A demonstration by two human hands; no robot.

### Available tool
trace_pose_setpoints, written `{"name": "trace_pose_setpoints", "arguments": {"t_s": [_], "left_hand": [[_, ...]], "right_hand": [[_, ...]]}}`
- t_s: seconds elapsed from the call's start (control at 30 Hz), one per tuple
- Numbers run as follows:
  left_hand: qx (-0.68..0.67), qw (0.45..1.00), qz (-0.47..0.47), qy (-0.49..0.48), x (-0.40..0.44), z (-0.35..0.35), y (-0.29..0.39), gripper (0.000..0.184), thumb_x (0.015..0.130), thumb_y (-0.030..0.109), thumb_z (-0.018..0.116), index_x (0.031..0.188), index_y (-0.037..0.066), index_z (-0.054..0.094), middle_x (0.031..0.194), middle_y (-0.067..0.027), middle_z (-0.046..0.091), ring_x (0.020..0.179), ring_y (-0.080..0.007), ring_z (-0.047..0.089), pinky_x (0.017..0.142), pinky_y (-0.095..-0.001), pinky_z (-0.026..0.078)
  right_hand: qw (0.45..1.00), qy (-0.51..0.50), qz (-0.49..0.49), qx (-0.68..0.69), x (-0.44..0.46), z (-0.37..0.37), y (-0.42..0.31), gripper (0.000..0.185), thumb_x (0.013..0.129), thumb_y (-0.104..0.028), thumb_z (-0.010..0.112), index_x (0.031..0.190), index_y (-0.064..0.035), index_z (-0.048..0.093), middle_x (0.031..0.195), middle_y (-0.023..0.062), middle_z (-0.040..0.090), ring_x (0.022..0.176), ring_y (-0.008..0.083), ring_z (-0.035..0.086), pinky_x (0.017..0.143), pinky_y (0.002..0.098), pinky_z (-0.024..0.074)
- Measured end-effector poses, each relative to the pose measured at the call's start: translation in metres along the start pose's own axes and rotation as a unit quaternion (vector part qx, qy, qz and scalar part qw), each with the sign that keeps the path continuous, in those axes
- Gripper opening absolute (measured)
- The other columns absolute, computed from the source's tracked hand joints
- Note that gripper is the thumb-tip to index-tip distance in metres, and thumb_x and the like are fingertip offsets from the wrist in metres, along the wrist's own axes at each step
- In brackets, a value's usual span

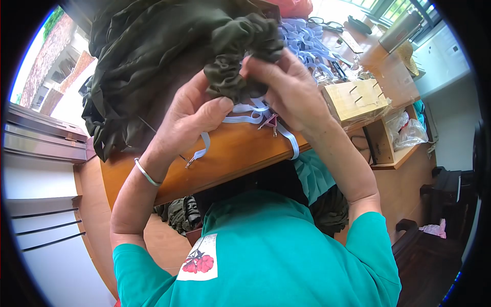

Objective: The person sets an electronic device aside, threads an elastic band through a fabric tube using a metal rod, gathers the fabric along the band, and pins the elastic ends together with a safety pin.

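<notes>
A dark olive-green scrunchie (225,71), its fabric bunched into tight folds, is raised over the table edge between my two hands. My left hand (197,112) is closed on its lower left part, thumb pressed against the cloth. On its right side my right hand (291,89) pinches the fabric; those fingertips are slightly blurred and partly hidden. Below my hands lie white elastic strips (243,118). One carries a small pinkish metal clip (270,123), and another ends in a small metal fastener (189,162) near my left wrist.
A large heap of dark green fabric (138,61) covers the wooden table's (230,148) left side. Behind my right hand lies a pile of white elastic (304,43). To the right are a wooden block (355,100) with metal pins, glasses (327,24) and a metal flask (401,31).
</notes>
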State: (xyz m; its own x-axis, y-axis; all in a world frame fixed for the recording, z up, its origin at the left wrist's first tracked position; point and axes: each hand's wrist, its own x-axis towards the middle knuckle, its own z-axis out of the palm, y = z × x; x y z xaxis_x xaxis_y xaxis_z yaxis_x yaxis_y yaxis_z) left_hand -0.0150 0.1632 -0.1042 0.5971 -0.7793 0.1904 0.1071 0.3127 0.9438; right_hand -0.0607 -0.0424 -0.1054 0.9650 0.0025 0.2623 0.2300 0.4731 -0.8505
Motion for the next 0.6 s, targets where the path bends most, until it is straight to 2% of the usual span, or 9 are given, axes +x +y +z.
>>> {"name": "trace_pose_setpoints", "arguments": {"t_s": [0.07, 0.13, 0.23, 0.33, 0.4, 0.47, 0.53, 0.57, 0.6], "left_hand": [[-0.024, 1.0, -0.011, -0.007, 0.0, -0.002, 0.004, 0.042, 0.1, 0.017, 0.064, 0.137, 0.004, 0.05, 0.087, 0.0053, 0.056, 0.059, 0.0005, 0.035, 0.051, -0.0193, 0.027], [-0.028, 0.999, -0.036, -0.012, -0.001, -0.012, 0.002, 0.052, 0.101, 0.012, 0.06, 0.147, 0.002, 0.041, 0.074, 0.0074, 0.043, 0.053, -0.0018, 0.027, 0.05, -0.0212, 0.023], [-0.018, 0.997, -0.08, -0.01, 0.002, -0.006, 0.001, 0.049, 0.1, 0.01, 0.059, 0.146, 0.001, 0.042, 0.073, 0.0079, 0.045, 0.052, -0.0002, 0.028, 0.049, -0.0203, 0.023], [-0.014, 0.995, -0.091, -0.028, 0.003, -0.009, -0.001, 0.045, 0.099, 0.01, 0.06, 0.142, 0.001, 0.046, 0.073, 0.0093, 0.046, 0.053, 0.0009, 0.029, 0.049, -0.0192, 0.023], [0.019, 0.995, -0.096, -0.019, 0.005, -0.01, 0.002, 0.043, 0.099, 0.01, 0.062, 0.139, 0.002, 0.048, 0.074, 0.0097, 0.046, 0.053, 0.0011, 0.029, 0.048, -0.0189, 0.023], [0.067, 0.993, -0.098, -0.026, 0.005, -0.012, 0.001, 0.034, 0.098, 0.012, 0.064, 0.129, 0.002, 0.055, 0.093, 0.0032, 0.061, 0.065, 0.0033, 0.043, 0.051, -0.0167, 0.027], [0.093, 0.991, -0.09, -0.018, 0.004, -0.013, 0.003, 0.03, 0.098, 0.013, 0.065, 0.125, 0.001, 0.059, 0.103, 0.0005, 0.069, 0.073, 0.0041, 0.051, 0.054, -0.0154, 0.031], [0.095, 0.992, -0.08, -0.006, 0.005, -0.013, 0.006, 0.032, 0.098, 0.013, 0.065, 0.126, 0.0, 0.059, 0.104, 0.0011, 0.068, 0.076, 0.0039, 0.052, 0.055, -0.0152, 0.033], [0.096, 0.993, -0.07, 0.005, 0.005, -0.014, 0.008, 0.033, 0.098, 0.013, 0.065, 0.127, 0.0, 0.059, 0.104, 0.0016, 0.068, 0.078, 0.0037, 0.053, 0.057, -0.015, 0.034]], "right_hand": [[0.997, 0.01, -0.043, 0.069, 0.006, -0.009, -0.006, 0.015, 0.099, -0.012, 0.064, 0.11, -0.005, 0.057, 0.101, 0.0106, 0.068, 0.09, 0.0171, 0.067, 0.086, 0.0298, 0.056], [0.992, 0.024, -0.074, 0.1, 0.009, -0.017, -0.014, 0.019, 0.096, -0.007, 0.063, 0.115, -0.0039, 0.059, 0.1, 0.0081, 0.068, 0.094, 0.0151, 0.066, 0.088, 0.0315, 0.0549], [0.987, 0.054, -0.076, 0.13, 0.012, -0.025, -0.028, 0.025, 0.104, -0.007, 0.051, 0.127, 0.0018, 0.056, 0.101, 0.0086, 0.065, 0.091, 0.0145, 0.062, 0.093, 0.0417, 0.0554], [0.987, 0.039, -0.089, 0.125, 0.017, -0.031, -0.029, 0.03, 0.102, -0.004, 0.05, 0.13, 0.0017, 0.056, 0.102, 0.0084, 0.065, 0.09, 0.0109, 0.06, 0.092, 0.0406, 0.054], [0.994, 0.022, -0.056, 0.094, 0.025, -0.039, -0.034, 0.055, 0.093, -0.014, 0.067, 0.141, -0.0006, 0.045, 0.123, 0.012, 0.057, 0.108, 0.0184, 0.057, 0.099, 0.0385, 0.0491], [0.993, -0.048, -0.048, 0.093, 0.03, -0.05, -0.04, 0.056, 0.091, -0.013, 0.068, 0.14, -0.0006, 0.045, 0.123, 0.0118, 0.057, 0.108, 0.019, 0.057, 0.098, 0.0375, 0.0485], [0.975, -0.17, -0.071, 0.123, 0.035, -0.058, -0.044, 0.034, 0.096, -0.001, 0.051, 0.13, 0.0019, 0.057, 0.104, 0.008, 0.066, 0.088, 0.0127, 0.06, 0.088, 0.0375, 0.0521], [0.996, 0.018, -0.083, 0.005, 0.019, -0.037, -0.044, 0.04, 0.092, -0.002, 0.054, 0.131, 0.0025, 0.058, 0.106, 0.0076, 0.067, 0.091, 0.0134, 0.06, 0.086, 0.0338, 0.05], [0.993, -0.015, -0.054, -0.102, 0.018, -0.038, -0.044, 0.038, 0.092, -0.004, 0.058, 0.13, 0.0009, 0.057, 0.105, 0.0068, 0.067, 0.094, 0.0134, 0.061, 0.088, 0.0337, 0.0511]]}}
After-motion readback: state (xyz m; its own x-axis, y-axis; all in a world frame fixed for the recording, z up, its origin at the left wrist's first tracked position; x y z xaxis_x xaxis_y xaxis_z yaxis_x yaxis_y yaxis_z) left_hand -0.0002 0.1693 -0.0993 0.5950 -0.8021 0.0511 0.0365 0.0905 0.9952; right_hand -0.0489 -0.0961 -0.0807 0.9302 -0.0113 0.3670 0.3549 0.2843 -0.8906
